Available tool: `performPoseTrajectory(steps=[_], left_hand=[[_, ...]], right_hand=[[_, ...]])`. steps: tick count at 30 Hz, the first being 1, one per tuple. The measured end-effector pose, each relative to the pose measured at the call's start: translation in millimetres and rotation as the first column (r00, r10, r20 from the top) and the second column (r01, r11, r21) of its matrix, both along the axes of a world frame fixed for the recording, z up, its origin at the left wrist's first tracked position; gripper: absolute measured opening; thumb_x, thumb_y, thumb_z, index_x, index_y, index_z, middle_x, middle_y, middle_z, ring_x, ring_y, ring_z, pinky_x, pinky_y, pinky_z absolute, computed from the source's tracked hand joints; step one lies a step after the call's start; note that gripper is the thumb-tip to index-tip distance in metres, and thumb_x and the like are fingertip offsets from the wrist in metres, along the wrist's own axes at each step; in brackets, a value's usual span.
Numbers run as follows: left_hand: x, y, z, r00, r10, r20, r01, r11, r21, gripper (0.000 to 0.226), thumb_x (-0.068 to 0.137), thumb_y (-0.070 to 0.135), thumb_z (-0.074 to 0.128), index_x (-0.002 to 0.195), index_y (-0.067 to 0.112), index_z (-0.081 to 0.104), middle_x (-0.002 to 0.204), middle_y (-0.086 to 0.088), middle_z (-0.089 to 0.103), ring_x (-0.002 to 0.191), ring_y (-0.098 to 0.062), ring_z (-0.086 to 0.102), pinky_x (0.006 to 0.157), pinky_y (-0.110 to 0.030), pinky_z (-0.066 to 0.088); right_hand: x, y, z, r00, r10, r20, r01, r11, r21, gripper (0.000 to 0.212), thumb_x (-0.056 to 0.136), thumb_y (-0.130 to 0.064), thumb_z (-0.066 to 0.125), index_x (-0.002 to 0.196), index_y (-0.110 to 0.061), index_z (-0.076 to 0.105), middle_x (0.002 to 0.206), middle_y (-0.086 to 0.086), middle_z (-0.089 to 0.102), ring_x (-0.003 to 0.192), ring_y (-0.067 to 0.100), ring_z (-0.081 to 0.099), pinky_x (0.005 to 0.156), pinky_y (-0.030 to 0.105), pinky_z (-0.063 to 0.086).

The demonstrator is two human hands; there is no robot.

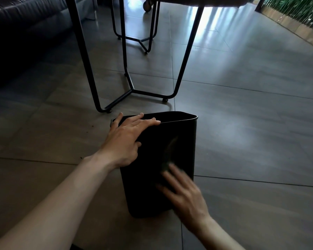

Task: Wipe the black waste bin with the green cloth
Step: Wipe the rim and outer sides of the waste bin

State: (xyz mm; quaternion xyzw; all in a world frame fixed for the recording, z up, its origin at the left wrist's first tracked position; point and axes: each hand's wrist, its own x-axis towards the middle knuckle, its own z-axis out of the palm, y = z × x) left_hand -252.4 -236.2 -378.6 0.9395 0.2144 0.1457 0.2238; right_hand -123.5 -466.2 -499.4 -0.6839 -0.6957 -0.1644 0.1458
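Note:
The black waste bin (181, 141) lies tipped on the grey tiled floor, its open mouth pointing away from me. My left hand (124, 141) rests flat on the bin's upper left side near the rim, fingers spread over the edge. My right hand (183, 191) is blurred by motion and presses against the bin's upper face. A dark green cloth (167, 162) shows just beyond its fingertips, blurred and mostly hidden under the hand.
A black metal table frame (132, 87) stands right behind the bin, with a second frame (143, 39) further back. A dark sofa (25, 18) fills the upper left. Green plants (300, 13) line the far right edge. Open floor lies to the right.

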Motion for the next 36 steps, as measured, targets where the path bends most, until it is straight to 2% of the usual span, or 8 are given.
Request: performPoseTrajectory(steps=[6, 11, 15, 18, 22, 30, 33, 36], left_hand=[[1.9, -2.5, -1.2, 1.0, 0.024, 0.018, -0.023, 1.0, -0.01, 0.092, 0.079, -0.003, 0.064, 0.145, 0.052, 0.033, 0.153, 0.026, 0.041, 0.151, 0.001, 0.016, 0.125, -0.052, -0.003], [2.0, 0.7, -3.9, 1.0, 0.026, 0.008, -0.026, 1.0, 0.005, 0.093, 0.078, -0.004, 0.063, 0.145, 0.053, 0.032, 0.153, 0.028, 0.041, 0.152, 0.001, 0.016, 0.125, -0.052, -0.004], [3.3, -0.5, -5.1, 1.0, 0.012, 0.023, -0.012, 1.0, -0.001, 0.093, 0.078, -0.003, 0.064, 0.144, 0.054, 0.031, 0.152, 0.028, 0.041, 0.152, 0.001, 0.014, 0.125, -0.052, -0.004], [3.2, 0.4, -4.7, 0.999, 0.02, 0.031, -0.02, 1.0, -0.006, 0.093, 0.078, -0.003, 0.064, 0.145, 0.053, 0.032, 0.152, 0.028, 0.041, 0.152, 0.002, 0.014, 0.125, -0.052, -0.005], [1.9, 0.0, -5.0, 0.999, 0.024, 0.034, -0.023, 1.0, -0.011, 0.092, 0.079, -0.002, 0.064, 0.146, 0.053, 0.032, 0.152, 0.028, 0.041, 0.151, 0.002, 0.015, 0.125, -0.051, -0.006], [1.8, -1.8, -4.2, 0.999, 0.028, 0.024, -0.028, 1.0, -0.013, 0.093, 0.079, -0.003, 0.064, 0.145, 0.053, 0.032, 0.153, 0.029, 0.04, 0.151, 0.003, 0.015, 0.125, -0.049, -0.005], [2.4, -2.2, -3.2, 0.999, 0.028, 0.037, -0.027, 0.999, -0.017, 0.093, 0.079, -0.004, 0.065, 0.145, 0.053, 0.032, 0.152, 0.029, 0.04, 0.15, 0.004, 0.014, 0.125, -0.048, -0.006], [1.8, -3.1, -2.1, 0.999, 0.035, 0.036, -0.034, 0.999, -0.023, 0.092, 0.078, -0.004, 0.066, 0.145, 0.052, 0.034, 0.152, 0.028, 0.041, 0.15, 0.005, 0.016, 0.125, -0.05, -0.006]], right_hand=[[19.4, 74.7, 74.1, 0.759, -0.361, -0.542, 0.544, 0.809, 0.224, 0.054, 0.09, -0.014, 0.077, 0.141, -0.023, 0.063, 0.152, 0.009, 0.052, 0.148, 0.035, 0.039, 0.096, 0.058, 0.056], [-32.7, 53.2, 17.8, 0.977, -0.156, -0.148, 0.178, 0.973, 0.146, 0.054, 0.094, -0.02, 0.071, 0.145, -0.025, 0.059, 0.154, 0.013, 0.052, 0.152, 0.04, 0.035, 0.112, 0.055, 0.047], [-23.5, 4.0, -12.2, 1.0, 0.004, 0.03, -0.003, 1.0, -0.024, 0.042, 0.099, -0.022, 0.054, 0.14, -0.029, 0.064, 0.154, 0.007, 0.054, 0.149, 0.036, 0.04, 0.107, 0.051, 0.052], [-2.2, 12.4, 10.3, 0.974, -0.158, -0.161, 0.17, 0.983, 0.067, 0.046, 0.093, -0.011, 0.059, 0.135, -0.027, 0.069, 0.149, 0.008, 0.059, 0.147, 0.036, 0.044, 0.098, 0.048, 0.059], [20.7, 67.7, 66.2, 0.777, -0.344, -0.527, 0.495, 0.851, 0.176, 0.058, 0.089, -0.008, 0.077, 0.143, -0.025, 0.062, 0.155, 0.008, 0.051, 0.152, 0.035, 0.036, 0.1, 0.051, 0.054], [-39.8, 19.7, -3.9, 0.986, -0.088, -0.138, 0.095, 0.994, 0.044, 0.042, 0.097, -0.022, 0.06, 0.138, -0.03, 0.065, 0.154, 0.007, 0.055, 0.151, 0.035, 0.039, 0.107, 0.05, 0.053], [-26.3, -3.5, -13.0, 0.956, -0.143, -0.255, 0.161, 0.986, 0.05, 0.052, 0.087, -0.008, 0.071, 0.131, -0.034, 0.071, 0.151, 0.003, 0.057, 0.148, 0.031, 0.044, 0.097, 0.045, 0.06], [-1.8, 20.8, 18.4, 0.746, -0.365, -0.557, 0.49, 0.867, 0.087, 0.072, 0.073, 0.011, 0.081, 0.134, -0.027, 0.07, 0.15, 0.007, 0.057, 0.147, 0.034, 0.044, 0.101, 0.054, 0.057]])
